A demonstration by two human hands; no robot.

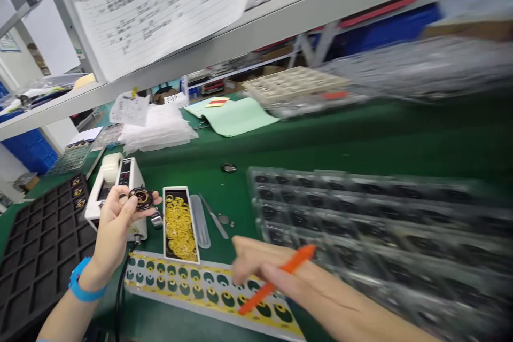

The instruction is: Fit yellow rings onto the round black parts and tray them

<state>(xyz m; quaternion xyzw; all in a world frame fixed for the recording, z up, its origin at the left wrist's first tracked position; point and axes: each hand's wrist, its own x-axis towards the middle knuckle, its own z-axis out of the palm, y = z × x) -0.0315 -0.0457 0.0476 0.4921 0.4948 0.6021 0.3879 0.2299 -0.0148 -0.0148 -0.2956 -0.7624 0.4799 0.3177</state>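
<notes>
My left hand [113, 224] pinches a round black part with gold-coloured detail [140, 199] in front of a white tape dispenser [134, 173]. To its right stands a white box [196, 240] of yellow ring-shaped pieces [178, 227]. My right hand [260, 264], smeared by motion, grips an orange pen-like tool [256, 299]; its exact kind is unclear. That hand is over the right part of a sticker sheet [160, 291] with rows of yellow and dark-green shapes. Beside the box lie a clear lid [200, 222] and silver tweezers [216, 219].
A black compartment tray [44, 256] fills the left side, with gold-and-black parts in several cells. Blurred clear trays [360, 208] of dark parts cover the right. A shelf [288, 21] crosses above, with a handwritten sheet [160, 5] hanging from it. A black cable [119, 299] runs near my left wrist.
</notes>
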